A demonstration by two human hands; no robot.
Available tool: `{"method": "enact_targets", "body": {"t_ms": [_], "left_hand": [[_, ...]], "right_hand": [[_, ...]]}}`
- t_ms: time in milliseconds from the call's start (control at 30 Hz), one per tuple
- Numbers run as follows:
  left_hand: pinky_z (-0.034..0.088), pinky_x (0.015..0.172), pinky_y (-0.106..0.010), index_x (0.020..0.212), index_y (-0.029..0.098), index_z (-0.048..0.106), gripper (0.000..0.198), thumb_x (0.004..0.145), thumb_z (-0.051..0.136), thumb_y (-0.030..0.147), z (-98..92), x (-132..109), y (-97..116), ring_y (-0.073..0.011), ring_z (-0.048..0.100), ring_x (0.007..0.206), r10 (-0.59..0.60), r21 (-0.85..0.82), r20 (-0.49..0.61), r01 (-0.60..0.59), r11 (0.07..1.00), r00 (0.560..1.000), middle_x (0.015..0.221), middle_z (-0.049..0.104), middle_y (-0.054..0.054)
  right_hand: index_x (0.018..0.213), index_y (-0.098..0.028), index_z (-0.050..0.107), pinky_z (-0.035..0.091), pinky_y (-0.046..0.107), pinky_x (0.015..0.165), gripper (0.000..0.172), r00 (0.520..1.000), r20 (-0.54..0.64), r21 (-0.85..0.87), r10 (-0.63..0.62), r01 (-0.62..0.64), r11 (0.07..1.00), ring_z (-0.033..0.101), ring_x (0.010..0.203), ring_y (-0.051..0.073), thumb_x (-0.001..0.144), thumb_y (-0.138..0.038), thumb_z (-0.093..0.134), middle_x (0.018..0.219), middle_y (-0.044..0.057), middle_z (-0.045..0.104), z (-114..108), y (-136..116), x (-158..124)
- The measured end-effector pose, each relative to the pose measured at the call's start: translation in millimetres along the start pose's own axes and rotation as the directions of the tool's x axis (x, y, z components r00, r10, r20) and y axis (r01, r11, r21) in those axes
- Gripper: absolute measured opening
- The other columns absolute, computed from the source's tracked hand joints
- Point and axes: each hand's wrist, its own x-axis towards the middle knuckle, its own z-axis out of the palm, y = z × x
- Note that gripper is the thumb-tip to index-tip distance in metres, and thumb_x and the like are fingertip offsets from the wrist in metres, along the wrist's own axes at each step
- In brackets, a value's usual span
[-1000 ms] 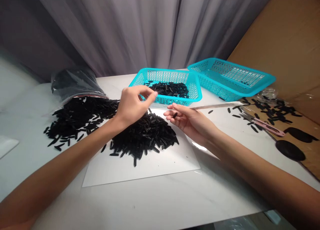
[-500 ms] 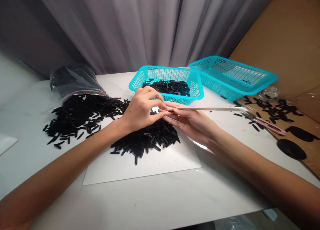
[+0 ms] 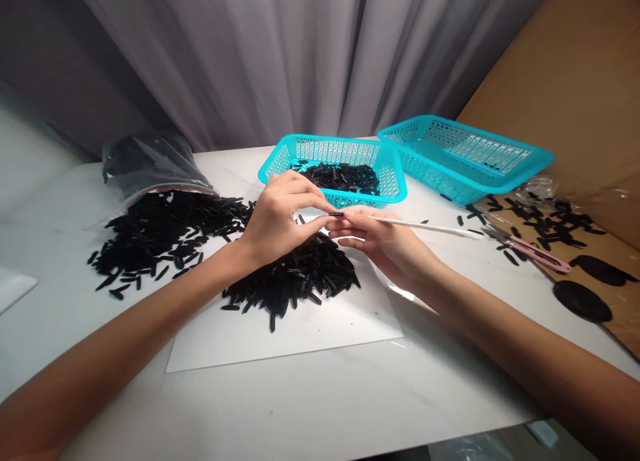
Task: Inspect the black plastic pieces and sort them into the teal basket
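Note:
Between the thumb and forefinger of my left hand (image 3: 283, 211) is a small black strip (image 3: 336, 214), held level above the pile. My right hand (image 3: 380, 237) is closed on a thin white stick (image 3: 425, 226), whose near end meets the strip at my fingertips. The stick's other end points out to the right. Below both hands, a heap of black strips (image 3: 300, 281) lies on a white sheet (image 3: 300, 344). A second heap (image 3: 145, 227) spills from a clear zip bag (image 3: 155, 161) on the left.
A turquoise basket (image 3: 400, 187) holding black strips stands behind my hands. Another turquoise basket (image 3: 470, 187) is at the back right. Pink-handled scissors (image 3: 543, 253), loose strips (image 3: 560, 217) and two black oval pieces (image 3: 583, 301) lie at the right. A grey curtain (image 3: 280, 61) hangs behind.
The white stick's outer end has dropped and moved a little left as my right hand turned. The black strip at my fingertips is more exposed. My left hand stays nearly in place.

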Motion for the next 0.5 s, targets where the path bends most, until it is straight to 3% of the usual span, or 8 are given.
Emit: {"method": "enact_targets", "body": {"t_ms": [200,500], "left_hand": [[0.048,0.086,-0.036,0.083,0.020,0.077,0.006,0.080,0.081,0.022,-1.9,0.8,-2.6,-0.0184,0.066,0.086,-0.026,-0.025,-0.017,0.026,0.999,1.000,0.084,0.076,-0.002],[0.050,0.083,-0.034,0.081,0.020,0.077,0.010,0.080,0.081,0.028,-2.5,1.5,-2.5,-0.0173,0.066,0.082,-0.014,-0.050,-0.025,0.013,0.999,1.000,0.081,0.076,-0.001]], "right_hand": [[0.082,-0.017,0.074,0.048,0.027,0.074,0.014,0.998,-0.048,-0.028,-0.044,0.043,0.999,0.066,0.080,0.015,0.081,-0.031,0.078,0.082,0.004,0.073,3.3,-3.7,-1.4],[0.076,-0.017,0.070,0.043,0.028,0.068,0.022,0.994,-0.048,-0.134,-0.094,0.087,0.987,0.061,0.071,0.015,0.082,-0.038,0.076,0.073,0.003,0.070,2.4,-3.8,-0.1]]}}
